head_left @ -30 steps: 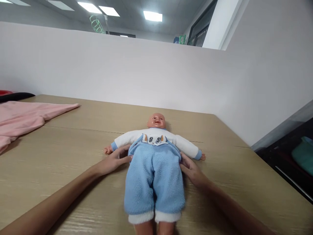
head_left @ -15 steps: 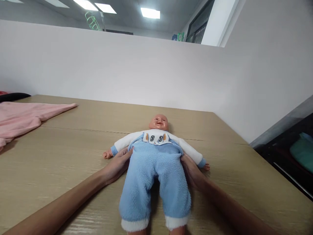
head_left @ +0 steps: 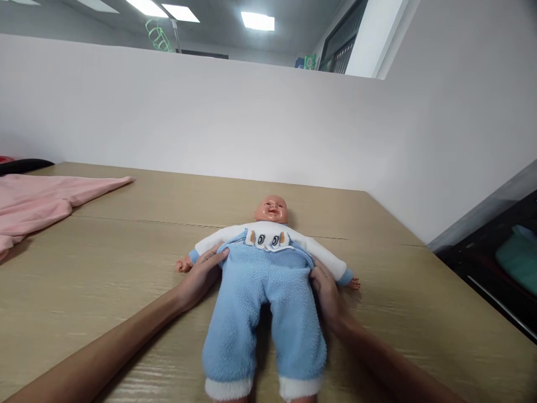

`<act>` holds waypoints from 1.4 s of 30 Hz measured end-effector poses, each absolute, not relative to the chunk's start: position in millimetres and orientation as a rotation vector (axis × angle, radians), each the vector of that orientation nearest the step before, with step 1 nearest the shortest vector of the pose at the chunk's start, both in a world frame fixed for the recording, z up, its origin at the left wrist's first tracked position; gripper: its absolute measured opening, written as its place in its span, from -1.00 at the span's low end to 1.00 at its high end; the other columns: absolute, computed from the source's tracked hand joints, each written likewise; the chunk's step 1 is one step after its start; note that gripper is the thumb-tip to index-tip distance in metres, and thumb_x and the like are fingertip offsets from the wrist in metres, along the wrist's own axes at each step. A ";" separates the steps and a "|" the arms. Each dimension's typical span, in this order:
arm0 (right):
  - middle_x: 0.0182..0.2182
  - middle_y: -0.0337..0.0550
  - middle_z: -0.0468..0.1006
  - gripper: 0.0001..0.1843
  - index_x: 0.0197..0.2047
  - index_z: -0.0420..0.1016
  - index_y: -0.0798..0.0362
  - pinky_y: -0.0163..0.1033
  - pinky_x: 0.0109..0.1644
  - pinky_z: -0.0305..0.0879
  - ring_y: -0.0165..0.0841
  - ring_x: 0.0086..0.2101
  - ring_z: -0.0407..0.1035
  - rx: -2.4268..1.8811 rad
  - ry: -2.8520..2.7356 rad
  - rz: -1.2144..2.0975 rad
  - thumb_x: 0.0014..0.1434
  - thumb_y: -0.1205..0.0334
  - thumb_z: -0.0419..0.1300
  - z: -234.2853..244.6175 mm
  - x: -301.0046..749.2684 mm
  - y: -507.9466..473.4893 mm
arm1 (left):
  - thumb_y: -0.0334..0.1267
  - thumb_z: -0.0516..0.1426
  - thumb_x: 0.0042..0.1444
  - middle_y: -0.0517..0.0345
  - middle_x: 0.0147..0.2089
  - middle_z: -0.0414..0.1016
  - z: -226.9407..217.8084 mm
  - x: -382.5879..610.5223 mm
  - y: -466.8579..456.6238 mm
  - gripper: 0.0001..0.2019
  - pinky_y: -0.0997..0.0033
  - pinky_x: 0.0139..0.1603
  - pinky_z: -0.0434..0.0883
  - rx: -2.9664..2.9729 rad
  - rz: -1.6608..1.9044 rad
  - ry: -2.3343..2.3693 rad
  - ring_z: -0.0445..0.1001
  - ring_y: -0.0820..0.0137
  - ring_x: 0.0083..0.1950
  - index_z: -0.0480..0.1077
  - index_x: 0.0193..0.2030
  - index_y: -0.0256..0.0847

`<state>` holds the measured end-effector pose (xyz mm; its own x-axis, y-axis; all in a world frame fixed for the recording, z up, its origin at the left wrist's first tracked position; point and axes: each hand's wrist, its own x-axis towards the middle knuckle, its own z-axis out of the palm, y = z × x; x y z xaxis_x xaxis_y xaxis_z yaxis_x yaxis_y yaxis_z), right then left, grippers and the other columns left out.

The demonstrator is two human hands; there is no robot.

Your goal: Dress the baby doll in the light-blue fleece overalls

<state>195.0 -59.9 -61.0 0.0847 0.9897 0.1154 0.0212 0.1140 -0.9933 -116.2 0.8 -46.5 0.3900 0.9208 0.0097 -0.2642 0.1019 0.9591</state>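
A baby doll [head_left: 272, 210] lies on its back on the tabletop, head away from me and arms spread. It wears a white long-sleeved top with blue cuffs and fuzzy light-blue overalls [head_left: 264, 280] with white leg cuffs. Two embroidered eyes mark the bib. On the left, my left hand [head_left: 201, 280] is closed on the side edge of the overalls at the waist, its thumb over the cloth. My right hand [head_left: 329, 294] grips the opposite side edge with bent fingers. Parts of both hands' fingers are hidden by the cloth and the doll.
A pink cloth [head_left: 37, 204] lies at the table's left side, with a black object [head_left: 25, 165] behind it. A white partition wall [head_left: 210, 117] rises along the table's [head_left: 126, 246] far edge. Beyond the right edge, a teal item [head_left: 520, 260] sits in a dark area.
My hands have shifted slightly at the overalls' sides; the right fingers now show more plainly, bent on the cloth edge. The doll's legs have moved a little to the left.
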 end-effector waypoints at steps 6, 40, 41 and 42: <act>-0.06 -0.11 0.48 -0.79 -0.02 0.47 -0.09 -0.03 0.23 0.25 -0.09 0.03 0.36 -1.175 -1.538 0.547 0.27 0.27 0.16 -32.1 193.3 -69.5 | 0.05 0.20 0.37 0.06 0.05 0.46 -15.3 -120.3 -1.1 -0.72 0.30 0.22 0.31 1.751 0.970 0.894 0.37 0.21 0.12 0.46 -0.07 -0.13; 0.36 -0.21 0.52 -0.39 0.25 0.59 -0.16 0.07 0.60 0.08 -0.07 0.44 0.24 -1.023 -0.709 1.348 0.16 -0.11 0.44 -48.9 177.0 -62.7 | 0.18 0.32 0.24 0.07 0.18 0.57 -41.0 -90.1 -18.2 -0.43 0.32 0.05 0.49 0.884 1.082 0.848 0.55 0.23 0.08 0.38 0.27 0.00; 0.37 -0.22 0.51 -0.40 0.24 0.60 -0.17 0.06 0.61 0.03 -0.09 0.45 0.22 -1.032 -0.728 1.329 0.16 -0.11 0.45 -50.2 179.5 -61.1 | 0.19 0.32 0.24 0.09 0.14 0.57 -40.9 -90.6 -16.7 -0.43 0.34 0.02 0.48 0.888 1.084 0.839 0.55 0.26 0.03 0.38 0.27 0.01; 0.36 -0.22 0.52 -0.41 0.22 0.62 -0.17 0.05 0.62 0.01 -0.10 0.46 0.20 -1.054 -0.742 1.306 0.16 -0.12 0.46 -51.8 182.4 -59.2 | 0.19 0.31 0.25 0.12 0.10 0.57 -40.8 -92.0 -14.5 -0.45 0.37 -0.01 0.47 0.903 1.081 0.825 0.53 0.29 -0.01 0.39 0.26 0.02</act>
